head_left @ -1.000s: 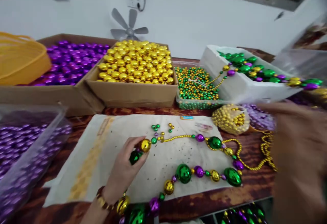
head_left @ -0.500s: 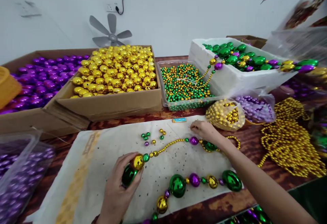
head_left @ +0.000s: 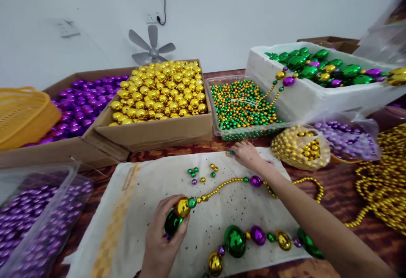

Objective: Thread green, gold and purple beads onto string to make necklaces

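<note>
My left hand (head_left: 166, 231) is closed around the large green bead (head_left: 173, 222) and gold bead (head_left: 182, 207) at one end of a bead string. From there a chain of small gold beads (head_left: 222, 186) runs right across the cloth to a purple bead (head_left: 255, 181). My right hand (head_left: 245, 154) is near the cloth's back edge, its fingers curled together over a small blue-and-orange packet (head_left: 230, 153). Whatever is between those fingers is hidden. Several loose small beads (head_left: 203, 180) lie between the hands. In front lies a strand with a large green bead (head_left: 235, 241).
Behind the white cloth (head_left: 152, 176) stand a carton of gold beads (head_left: 168, 132), a clear tub of small beads (head_left: 218, 128) and a white foam box (head_left: 304, 100). A yellow basket (head_left: 25, 117) rests at left. Bagged beads (head_left: 298, 147) and gold chains (head_left: 380, 176) are at right.
My right hand has moved back and left to the small packet, partly covering it. My left hand keeps hold of the beads. The whole view has shifted.
</note>
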### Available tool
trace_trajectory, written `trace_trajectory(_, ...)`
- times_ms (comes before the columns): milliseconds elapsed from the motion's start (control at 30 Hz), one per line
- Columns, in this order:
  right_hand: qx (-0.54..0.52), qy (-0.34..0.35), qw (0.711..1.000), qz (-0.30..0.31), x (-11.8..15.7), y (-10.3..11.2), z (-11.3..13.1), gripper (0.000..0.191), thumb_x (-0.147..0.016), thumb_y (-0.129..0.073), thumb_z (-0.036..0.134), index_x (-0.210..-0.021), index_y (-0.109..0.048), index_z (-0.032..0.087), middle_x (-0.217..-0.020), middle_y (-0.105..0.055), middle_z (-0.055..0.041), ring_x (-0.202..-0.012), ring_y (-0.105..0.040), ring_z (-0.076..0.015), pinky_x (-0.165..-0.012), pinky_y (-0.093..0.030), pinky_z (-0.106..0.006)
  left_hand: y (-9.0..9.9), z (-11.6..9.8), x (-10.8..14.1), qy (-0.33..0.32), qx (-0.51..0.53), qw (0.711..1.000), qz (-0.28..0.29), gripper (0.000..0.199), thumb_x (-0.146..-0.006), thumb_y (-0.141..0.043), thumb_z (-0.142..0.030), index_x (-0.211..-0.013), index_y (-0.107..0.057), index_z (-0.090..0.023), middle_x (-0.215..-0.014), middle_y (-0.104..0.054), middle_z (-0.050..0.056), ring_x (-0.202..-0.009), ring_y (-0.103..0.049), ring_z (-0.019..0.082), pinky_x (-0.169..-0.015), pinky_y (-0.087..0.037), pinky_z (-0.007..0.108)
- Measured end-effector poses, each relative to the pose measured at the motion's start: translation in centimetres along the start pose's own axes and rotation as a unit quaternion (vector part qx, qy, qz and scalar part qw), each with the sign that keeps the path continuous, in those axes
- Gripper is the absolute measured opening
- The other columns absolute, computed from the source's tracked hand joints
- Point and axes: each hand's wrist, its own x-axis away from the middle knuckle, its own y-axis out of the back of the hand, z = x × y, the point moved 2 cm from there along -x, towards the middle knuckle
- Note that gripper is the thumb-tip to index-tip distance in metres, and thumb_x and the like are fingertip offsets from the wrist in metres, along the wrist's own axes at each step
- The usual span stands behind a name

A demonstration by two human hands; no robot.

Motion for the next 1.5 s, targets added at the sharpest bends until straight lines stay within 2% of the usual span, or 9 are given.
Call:
trace_trajectory(200, -0.043, 0.004, 0.999, -0.013, 0.4, -0.3, 0.3, 0.020, -0.089, -0.042, 0.009, -0.098, -0.060, 0.012, -0.099, -0.059, -0.0156, -0.099, -0.052, -0.0270, -0.086, -0.036, -0.037, -0.5, -0.9, -0.8, -0.011, 0.026, 1.000, 0.008, 0.037, -0.083, -0.058, -0.020, -0.119, -0.051, -0.024, -0.118, -0.056, 0.008, -0.110, -0.054, 0.022, -0.094, -0.044, 0.035)
trace_trajectory(333, -0.131, 0.059, 0.990, -0.004, 2.2, 1.9, 3.6, 0.018, -0.096, -0.038, 0.017, -0.107, -0.052, 0.015, -0.100, -0.059, -0.0084, -0.090, -0.056, -0.0182, -0.079, -0.042, -0.028, -0.4, -1.0, -1.2, -0.011, 0.047, 0.999, 0.008, 0.039, -0.083, -0.058, -0.020, -0.121, -0.050, -0.026, -0.120, -0.055, 0.007, -0.111, -0.053, 0.021, -0.094, -0.043, 0.034)
trace_trajectory(367, -0.177, 0.088, 0.980, 0.009, 2.8, 2.7, 4.9, 0.017, -0.098, -0.037, 0.021, -0.108, -0.050, 0.018, -0.097, -0.060, -0.0051, -0.087, -0.056, -0.0158, -0.077, -0.043, -0.025, -0.3, -1.0, -1.2, -0.007, 0.053, 0.999, 0.006, 0.040, -0.083, -0.058, -0.020, -0.122, -0.050, -0.026, -0.120, -0.055, 0.007, -0.111, -0.053, 0.021, -0.094, -0.043, 0.033)
trace_trajectory(500, -0.421, 0.195, 0.883, 0.071, 4.5, 5.9, 9.9, 0.019, -0.100, -0.037, 0.028, -0.112, -0.051, 0.023, -0.100, -0.060, -0.0025, -0.090, -0.055, -0.0149, -0.081, -0.043, -0.026, 0.2, -0.7, -1.1, -0.006, 0.061, 0.998, 0.012, 0.040, -0.084, -0.058, -0.020, -0.123, -0.050, -0.028, -0.120, -0.054, 0.006, -0.111, -0.053, 0.020, -0.095, -0.042, 0.033)
trace_trajectory(600, -0.453, 0.225, 0.858, 0.093, 4.1, 7.0, 11.6, 0.021, -0.099, -0.040, 0.033, -0.109, -0.054, 0.021, -0.103, -0.059, -0.0031, -0.094, -0.054, -0.0156, -0.085, -0.041, -0.027, 0.5, -0.6, -0.9, -0.010, 0.063, 0.998, 0.027, 0.041, -0.084, -0.059, -0.020, -0.123, -0.050, -0.029, -0.120, -0.054, 0.005, -0.110, -0.053, 0.019, -0.094, -0.042, 0.031)
trace_trajectory(800, -0.418, 0.277, 0.857, 0.120, 2.3, 6.2, 12.8, 0.039, -0.100, -0.031, 0.041, -0.089, -0.057, 0.016, -0.083, -0.058, -0.0021, -0.077, -0.051, -0.0139, -0.071, -0.039, -0.026, 0.8, -0.1, -0.5, -0.001, 0.087, 0.996, 0.030, 0.041, -0.085, -0.059, -0.019, -0.123, -0.050, -0.030, -0.119, -0.055, 0.004, -0.110, -0.054, 0.018, -0.093, -0.043, 0.029)
trace_trajectory(967, -0.382, 0.301, 0.867, 0.110, 1.8, 5.9, 13.8, 0.041, -0.101, -0.028, 0.038, -0.072, -0.047, 0.017, -0.070, -0.048, 0.0014, -0.068, -0.046, -0.0114, -0.067, -0.036, -0.025, 0.6, 0.3, -0.5, 0.006, 0.099, 0.994, 0.035, 0.041, -0.084, -0.060, -0.019, -0.123, -0.051, -0.029, -0.120, -0.055, 0.005, -0.111, -0.054, 0.019, -0.094, -0.043, 0.029)
trace_trajectory(1167, -0.360, 0.313, 0.873, 0.102, 1.6, 5.4, 13.5, 0.037, -0.101, -0.030, 0.037, -0.074, -0.046, 0.018, -0.074, -0.050, 0.0008, -0.071, -0.048, -0.0118, -0.071, -0.036, -0.025, 0.5, 0.9, -0.1, 0.001, 0.098, 0.995, -0.002, 0.042, -0.083, -0.060, -0.017, -0.123, -0.051, -0.027, -0.120, -0.055, 0.006, -0.111, -0.053, 0.020, -0.094, -0.044, 0.033)
trace_trajectory(1500, -0.395, 0.308, 0.858, 0.111, 4.4, 4.7, 14.7, 0.039, -0.102, -0.029, 0.036, -0.078, -0.053, 0.016, -0.076, -0.054, -0.0012, -0.077, -0.051, -0.0138, -0.073, -0.036, -0.025, 0.4, 1.7, 0.6, -0.042, 0.039, 0.993, -0.105, 0.044, -0.080, -0.062, -0.016, -0.123, -0.053, -0.024, -0.119, -0.058, 0.009, -0.112, -0.054, 0.024, -0.095, -0.046, 0.042)
